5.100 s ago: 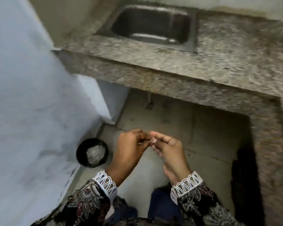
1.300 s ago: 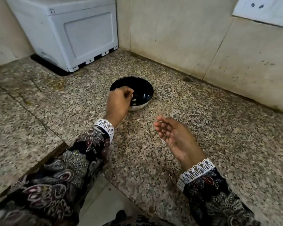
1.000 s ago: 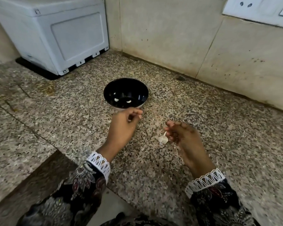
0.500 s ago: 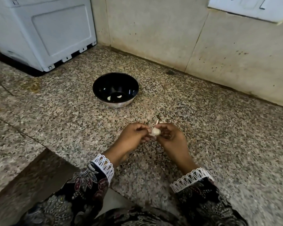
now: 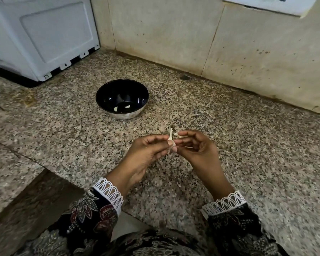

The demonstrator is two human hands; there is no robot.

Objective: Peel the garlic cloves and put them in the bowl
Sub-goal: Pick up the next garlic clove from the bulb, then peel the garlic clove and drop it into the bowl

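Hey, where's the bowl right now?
In the head view the black bowl sits on the granite counter, beyond and a bit left of the hands, near the white appliance in the back-left corner.

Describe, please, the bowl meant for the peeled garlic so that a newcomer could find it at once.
On the speckled granite counter, look right of the white appliance, short of the tiled wall. The bowl stands there alone, beyond both hands: round, glossy black inside, metal outside, with two pale peeled cloves at the bottom.
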